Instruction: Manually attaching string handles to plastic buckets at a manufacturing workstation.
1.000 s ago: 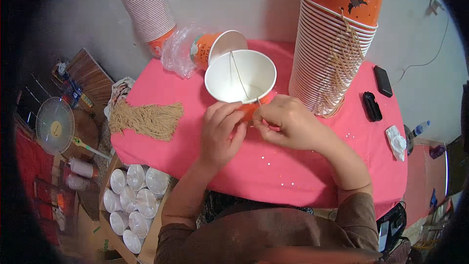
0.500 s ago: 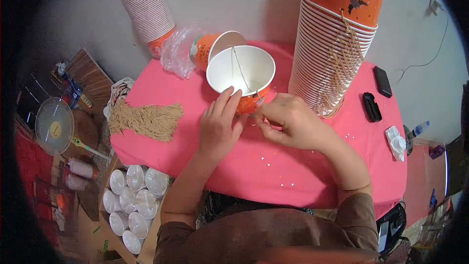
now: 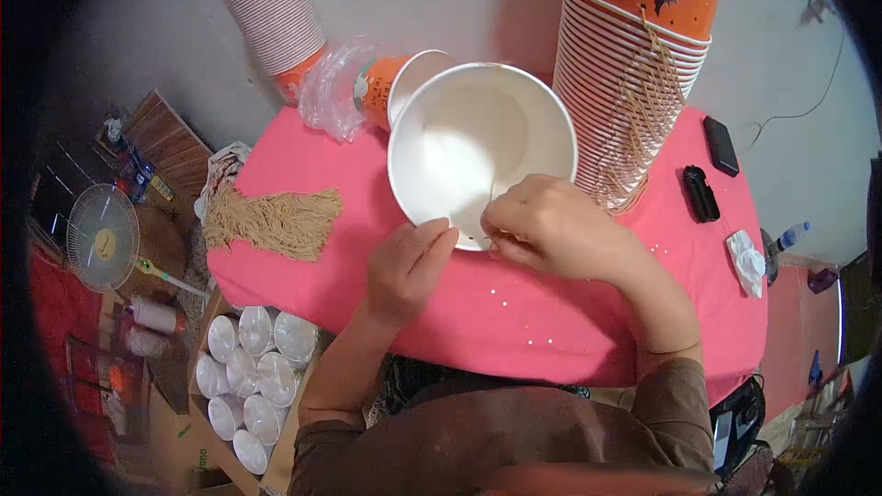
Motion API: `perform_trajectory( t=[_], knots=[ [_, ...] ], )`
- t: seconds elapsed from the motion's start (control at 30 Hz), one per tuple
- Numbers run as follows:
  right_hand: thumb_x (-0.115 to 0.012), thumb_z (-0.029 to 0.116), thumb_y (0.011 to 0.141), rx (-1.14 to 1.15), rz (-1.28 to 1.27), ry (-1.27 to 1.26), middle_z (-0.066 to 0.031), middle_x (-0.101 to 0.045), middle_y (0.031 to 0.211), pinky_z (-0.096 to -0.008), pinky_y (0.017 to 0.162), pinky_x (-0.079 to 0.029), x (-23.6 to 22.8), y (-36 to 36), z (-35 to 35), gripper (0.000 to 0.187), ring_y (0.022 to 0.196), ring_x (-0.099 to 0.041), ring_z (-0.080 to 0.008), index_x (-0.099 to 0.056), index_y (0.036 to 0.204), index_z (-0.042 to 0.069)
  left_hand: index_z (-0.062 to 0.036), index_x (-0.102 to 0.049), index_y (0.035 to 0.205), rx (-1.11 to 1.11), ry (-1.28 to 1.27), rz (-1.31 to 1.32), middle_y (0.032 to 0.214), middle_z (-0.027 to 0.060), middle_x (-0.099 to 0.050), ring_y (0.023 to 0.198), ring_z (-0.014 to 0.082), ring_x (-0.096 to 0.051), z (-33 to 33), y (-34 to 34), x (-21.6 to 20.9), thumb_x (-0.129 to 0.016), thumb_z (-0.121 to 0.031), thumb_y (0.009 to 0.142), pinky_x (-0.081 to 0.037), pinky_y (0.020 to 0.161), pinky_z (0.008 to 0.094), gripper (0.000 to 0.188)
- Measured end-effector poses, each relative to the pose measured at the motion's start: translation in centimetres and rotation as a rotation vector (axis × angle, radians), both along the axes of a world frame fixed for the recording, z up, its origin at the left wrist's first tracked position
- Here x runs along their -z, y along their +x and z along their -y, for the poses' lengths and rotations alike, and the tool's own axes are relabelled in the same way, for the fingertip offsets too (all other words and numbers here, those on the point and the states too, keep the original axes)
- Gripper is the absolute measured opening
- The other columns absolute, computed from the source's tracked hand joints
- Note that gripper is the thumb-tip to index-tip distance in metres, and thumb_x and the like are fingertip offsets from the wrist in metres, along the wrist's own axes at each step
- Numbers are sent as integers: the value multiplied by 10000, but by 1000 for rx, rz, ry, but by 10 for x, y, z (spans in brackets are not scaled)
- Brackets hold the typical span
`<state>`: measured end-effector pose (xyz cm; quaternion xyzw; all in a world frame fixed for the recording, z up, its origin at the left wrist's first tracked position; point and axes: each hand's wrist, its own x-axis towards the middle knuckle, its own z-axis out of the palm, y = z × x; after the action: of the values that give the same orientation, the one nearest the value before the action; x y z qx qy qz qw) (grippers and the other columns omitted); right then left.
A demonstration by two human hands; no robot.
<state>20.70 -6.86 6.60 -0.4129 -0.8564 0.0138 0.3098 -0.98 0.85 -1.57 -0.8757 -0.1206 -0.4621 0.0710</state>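
A paper bucket [image 3: 450, 152] with a white inside stands tipped so that its mouth faces me. Its near rim is pinched between the thumb and fingers of my left hand [image 3: 409, 266]. My right hand [image 3: 542, 225] is closed at the right part of that rim, with a thin tan cord [image 3: 493, 186] at its fingertips; the cord's far part runs into the bucket. A small dark hole shows in the wall between the two hands. To the left lies a bundle of the same tan cords [image 3: 274, 223]. My right fingers hide the cord's end.
A tall stack of orange buckets with corded rims [image 3: 625, 83] stands at the right. Another stack [image 3: 273, 14] leans at the back left beside plastic wrap [image 3: 340, 92] and a lying bucket [image 3: 381, 87]. A box of wrapped cups [image 3: 241, 372] sits below the pink table [image 3: 551, 312].
The bucket has tipped toward me and come nearer, so more of its inside shows. My left hand has moved down to its near rim; the right hand has turned slightly.
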Motion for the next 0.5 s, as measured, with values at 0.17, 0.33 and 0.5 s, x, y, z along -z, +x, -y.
perform_trajectory(
  t=[0.17,0.33,0.5],
  knots=[
    [-684,125,750,2,53,29,-138,-550,636,-459,638,-459,2,-5,4,174,647,-582,-353,-537,756,31,-7,-704,947,7,96,8,1022,95,-657,782,238,-654,7,-6,0,-659,-11,723,-547,624,331,229],
    [-658,116,775,-14,72,1,-137,-558,648,-451,658,-463,9,-11,3,151,663,-590,-348,-534,756,32,-25,-707,959,28,133,-4,1042,85,-656,798,225,-654,8,-5,0,-652,-39,708,-542,630,317,257],
    [-649,113,782,-2,91,14,-136,-562,656,-442,672,-468,7,-11,4,143,671,-595,-343,-534,761,32,-28,-697,999,32,125,-31,1059,86,-653,797,235,-647,10,-8,1,-636,-59,727,-534,634,322,281]
  ],
)
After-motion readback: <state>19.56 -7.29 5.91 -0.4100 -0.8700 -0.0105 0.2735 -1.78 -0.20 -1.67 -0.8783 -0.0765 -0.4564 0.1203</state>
